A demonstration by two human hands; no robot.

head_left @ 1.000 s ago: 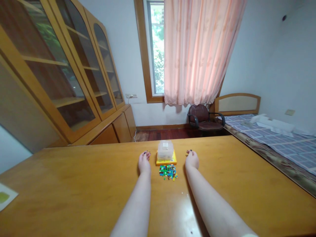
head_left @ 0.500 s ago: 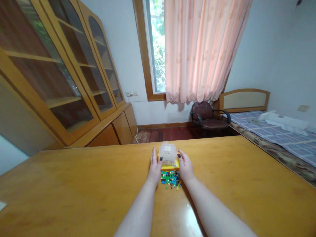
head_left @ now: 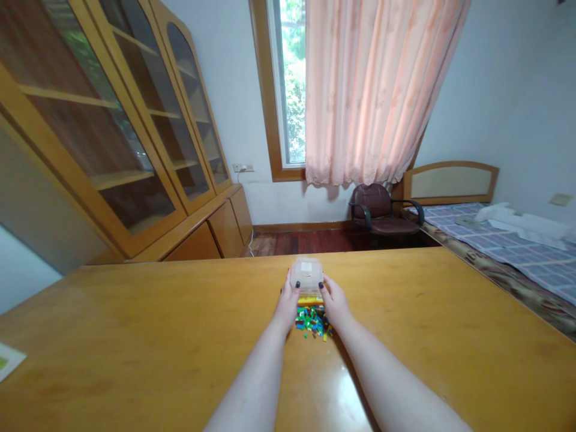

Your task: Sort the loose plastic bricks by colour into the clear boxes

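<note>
A clear plastic container (head_left: pixel 306 276) with a whitish label on top is between my two hands. My left hand (head_left: pixel 287 305) grips its left side, thumb on the near edge. My right hand (head_left: pixel 335 305) holds the right side the same way. Directly below the container a yellow box or tray (head_left: pixel 310 300) shows its near edge; the rest of it is hidden. Small building bricks (head_left: pixel 311 320), green, blue, yellow and dark, lie in a loose pile on the table just in front of it, between my wrists.
The wooden table (head_left: pixel 180 336) spreads wide on both sides. A pale card or sheet (head_left: pixel 9 362) lies at its left edge. Beyond the table are a glass-door cabinet (head_left: pixel 148 126), a maroon office chair (head_left: pixel 378 210) and a bed (head_left: pixel 477 225).
My hands have drawn inward, and both thumbs now rest on the container's near edge. The container seems slightly higher above the yellow box. The whole view has shifted a little.
</note>
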